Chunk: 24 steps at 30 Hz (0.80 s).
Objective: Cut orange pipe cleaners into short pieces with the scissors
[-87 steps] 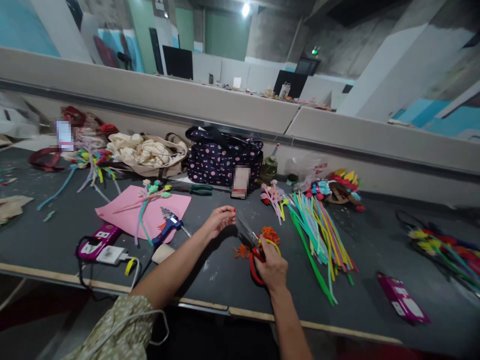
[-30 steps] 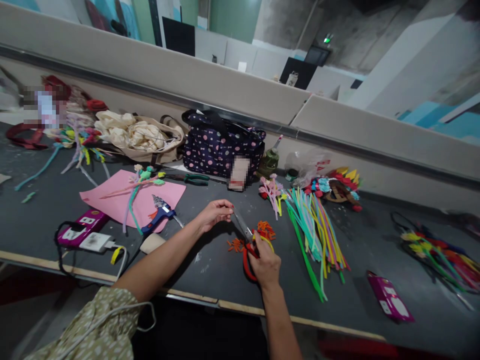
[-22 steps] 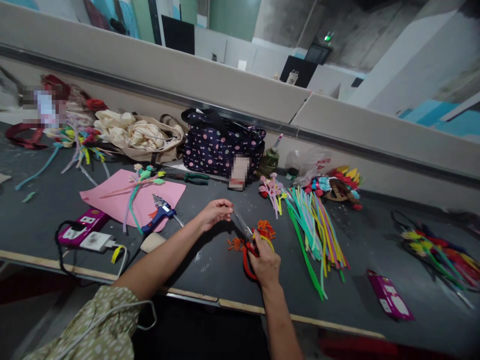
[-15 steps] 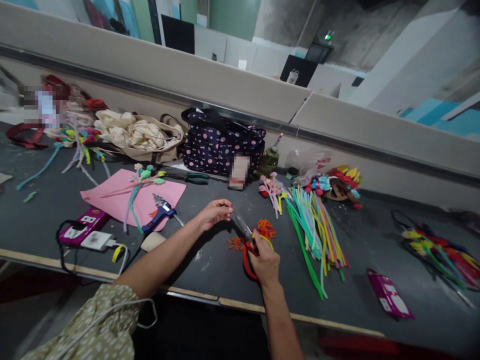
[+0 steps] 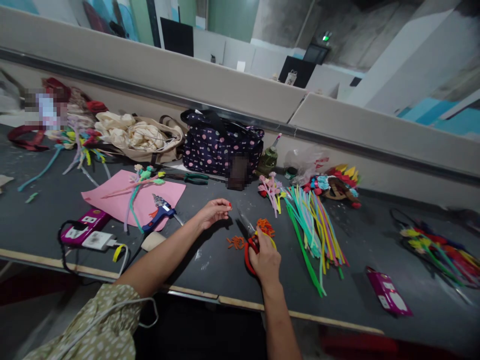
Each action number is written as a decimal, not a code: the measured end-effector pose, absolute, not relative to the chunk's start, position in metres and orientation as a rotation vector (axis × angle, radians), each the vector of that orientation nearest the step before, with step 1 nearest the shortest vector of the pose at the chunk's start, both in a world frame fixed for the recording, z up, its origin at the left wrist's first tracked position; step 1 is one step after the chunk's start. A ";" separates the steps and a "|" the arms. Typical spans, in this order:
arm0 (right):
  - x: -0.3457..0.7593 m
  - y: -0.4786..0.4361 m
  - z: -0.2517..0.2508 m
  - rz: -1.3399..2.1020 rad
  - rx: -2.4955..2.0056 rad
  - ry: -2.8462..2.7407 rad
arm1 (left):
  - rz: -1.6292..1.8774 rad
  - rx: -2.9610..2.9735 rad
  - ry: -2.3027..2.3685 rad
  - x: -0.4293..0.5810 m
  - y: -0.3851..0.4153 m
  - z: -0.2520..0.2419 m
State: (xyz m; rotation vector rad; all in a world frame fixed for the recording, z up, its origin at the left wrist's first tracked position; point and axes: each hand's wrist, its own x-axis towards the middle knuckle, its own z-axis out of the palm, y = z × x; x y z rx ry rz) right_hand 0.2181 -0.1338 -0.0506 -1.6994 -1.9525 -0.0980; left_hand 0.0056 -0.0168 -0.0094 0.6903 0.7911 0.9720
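Observation:
My left hand (image 5: 214,214) is closed in a pinch above the dark table. A tiny red-orange piece (image 5: 230,205) shows at its fingertips. My right hand (image 5: 267,257) grips scissors (image 5: 245,223) with red and yellow handles; their blades point up and left, a short gap from the left fingertips. Under and beside the scissors lie two small heaps of short orange pieces: one heap (image 5: 235,243) to the left, the other (image 5: 266,227) to the right behind the blades.
Right of my hands lies a bundle of coloured pipe cleaners (image 5: 318,230). A pink sheet (image 5: 112,200) carries fuzzy flowers and a blue glue gun (image 5: 161,212). Green-handled pliers (image 5: 197,178) lie before a dotted bag (image 5: 210,145). Purple boxes (image 5: 390,292) sit at both sides.
The scissors blades have moved away from my left fingertips and look slightly parted. The left hand has shifted slightly, and the red-orange piece now shows in its pinch.

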 end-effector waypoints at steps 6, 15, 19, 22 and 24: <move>0.216 -0.134 -0.047 -0.136 -1.765 -1.973 | 0.977 0.680 0.802 0.005 -0.015 -0.014; 0.219 -0.131 -0.060 -0.185 -1.768 -1.888 | 1.063 0.773 0.889 0.003 -0.013 -0.016; 0.219 -0.131 -0.058 -0.218 -1.790 -1.841 | 1.021 0.786 0.919 -0.003 -0.011 -0.014; 0.222 -0.131 -0.057 -0.232 -1.799 -1.781 | 1.063 0.694 0.935 -0.008 -0.008 -0.012; 0.223 -0.130 -0.058 -0.235 -1.799 -1.748 | 1.074 0.639 0.923 -0.010 -0.007 -0.012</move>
